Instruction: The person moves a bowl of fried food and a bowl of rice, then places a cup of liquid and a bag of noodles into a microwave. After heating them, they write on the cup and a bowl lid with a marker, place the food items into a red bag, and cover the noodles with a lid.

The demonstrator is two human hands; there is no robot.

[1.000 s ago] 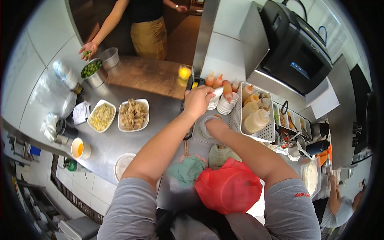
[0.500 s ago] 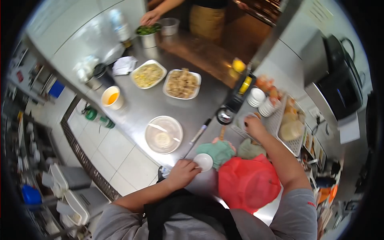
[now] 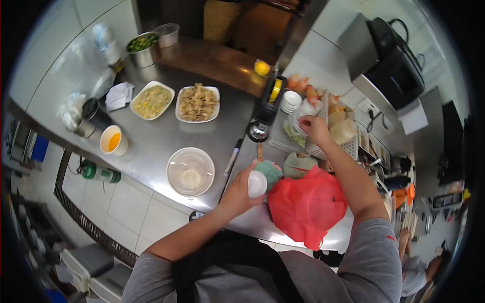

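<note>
Head view: fingers of left hand [image 3: 236, 194] wrap small white bowl [image 3: 257, 184] by counter [image 3: 151, 139] edge; right hand [image 3: 316, 129] grip unclear.

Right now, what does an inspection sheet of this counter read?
Surface: steel counter, in use.
Job's things: small bowl; rack of bottles.
Clutter: plate, second plate, cup, lidded tub, marker, red bag, green cloth.
Hands: left hand holds the small bowl; right hand at the rack, grip unclear.
Cables: cord beside the black appliance.
Surroundings: a person beyond the counter; tiled floor.
</note>
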